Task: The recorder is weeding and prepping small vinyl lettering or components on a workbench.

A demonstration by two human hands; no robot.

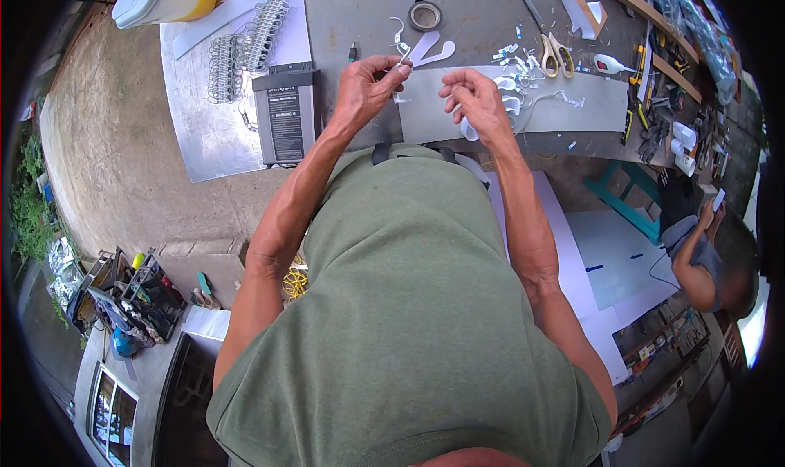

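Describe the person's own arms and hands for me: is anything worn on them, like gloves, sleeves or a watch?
Both arms are bare from the shoulder down: the olive-green top leaves them uncovered, so no sleeves reach the forearms. The left hand and the right hand wear no gloves. No watch, band or ring shows on either wrist or hand, though the fingers are small in this view.

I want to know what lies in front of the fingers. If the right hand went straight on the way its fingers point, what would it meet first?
Likely the left hand: the right hand points its fingertips across at it, over the grey sheet. Depth is unclear.
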